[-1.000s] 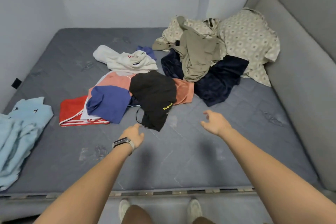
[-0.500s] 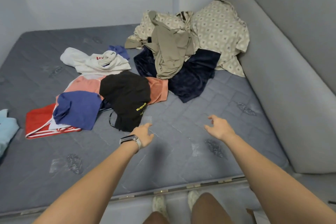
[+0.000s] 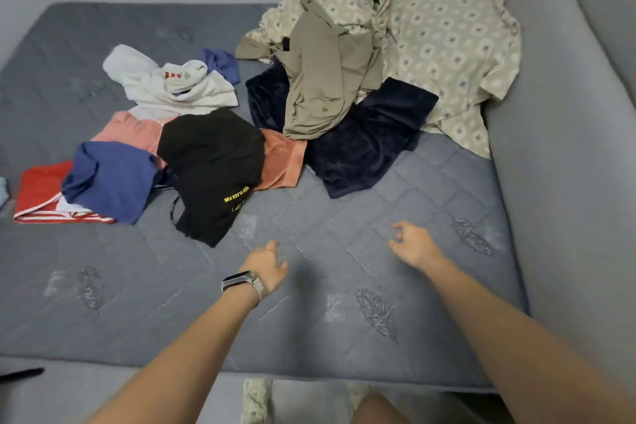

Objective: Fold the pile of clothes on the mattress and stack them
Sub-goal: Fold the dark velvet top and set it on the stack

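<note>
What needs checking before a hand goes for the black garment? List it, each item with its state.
1. Left hand free, holding nothing: ok.
2. Right hand free, holding nothing: ok.
3. Black garment on top, nothing lying over it: ok.
4. Bare mattress in front for folding: ok.
5. Black garment clear of the orange garment: not ok, it lies on it.
6. Black cord free of other clothes: cannot tell.

red garment (image 3: 38,188) part-hidden (under blue garment (image 3: 110,179))
</note>
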Motion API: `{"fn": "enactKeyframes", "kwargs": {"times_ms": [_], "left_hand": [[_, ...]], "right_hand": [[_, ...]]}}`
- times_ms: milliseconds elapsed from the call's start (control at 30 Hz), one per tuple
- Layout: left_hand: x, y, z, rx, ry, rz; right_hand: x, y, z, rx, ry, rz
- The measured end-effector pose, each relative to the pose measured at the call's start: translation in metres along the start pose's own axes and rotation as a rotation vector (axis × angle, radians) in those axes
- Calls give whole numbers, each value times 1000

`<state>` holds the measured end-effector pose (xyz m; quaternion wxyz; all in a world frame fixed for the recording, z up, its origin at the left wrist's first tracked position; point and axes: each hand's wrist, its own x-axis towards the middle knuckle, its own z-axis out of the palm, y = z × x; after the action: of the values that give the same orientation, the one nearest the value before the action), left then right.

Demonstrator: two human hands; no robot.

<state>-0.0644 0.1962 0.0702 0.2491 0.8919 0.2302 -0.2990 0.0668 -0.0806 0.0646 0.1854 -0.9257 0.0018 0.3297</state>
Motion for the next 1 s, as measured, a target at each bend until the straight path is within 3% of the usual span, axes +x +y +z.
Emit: {"fn": "enactKeyframes", "kwargs": {"times_ms": [333,467,600,800,1000], "left_hand": [[44,47,47,-160,-32,-133],[69,61,53,-253,-14,-89],[84,46,74,-288,-77,-111],[92,-3,108,-294,-114,-220],[99,-36,122,-283,-84,-295]], "right_hand": [[117,6,27,81,-112,11],[168,-7,43,172,-137,28],[218,-18,62,422,-90,154],[279,-33,79,1132,-92,532],[319,-66,78,1345,-63,599]]}}
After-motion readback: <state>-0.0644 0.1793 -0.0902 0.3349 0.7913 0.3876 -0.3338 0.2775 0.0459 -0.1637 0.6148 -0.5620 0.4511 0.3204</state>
